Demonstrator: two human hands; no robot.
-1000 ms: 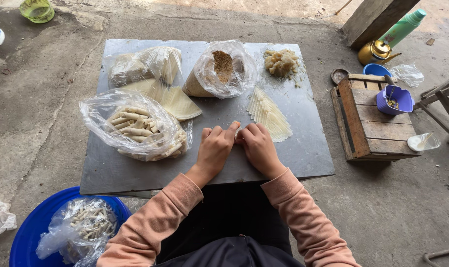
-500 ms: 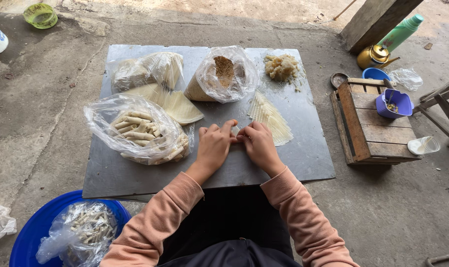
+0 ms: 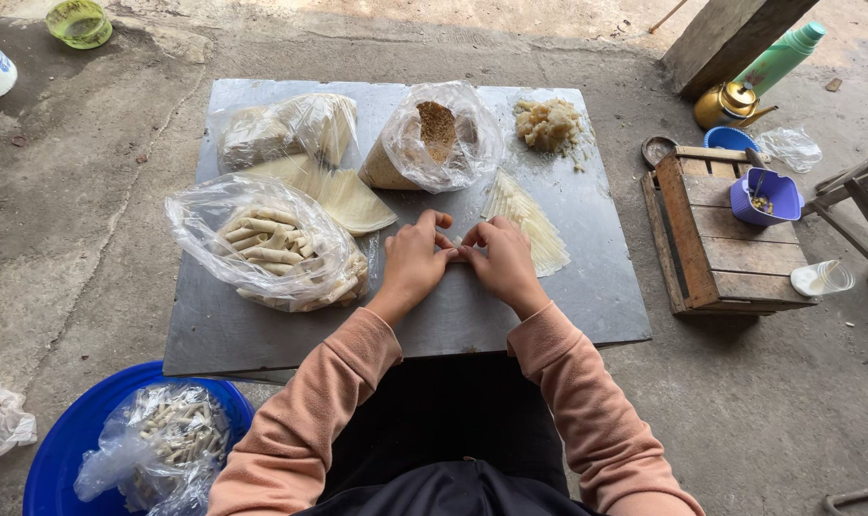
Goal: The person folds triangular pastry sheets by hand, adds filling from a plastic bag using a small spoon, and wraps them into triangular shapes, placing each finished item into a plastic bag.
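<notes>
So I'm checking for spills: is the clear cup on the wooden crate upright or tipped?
Tipped. The clear cup lies on its side at the wooden crate corner.

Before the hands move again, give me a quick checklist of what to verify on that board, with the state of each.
1. Both hands on the roll: left hand and right hand meet over it, ok.
2. Roll sealed: hidden under the fingers, cannot tell.
3. Wrapper stack beside the right hand: ok.
4. Filling pile at the far edge of the metal board: ok.
5. Bag of finished rolls open: cannot tell.
</notes>
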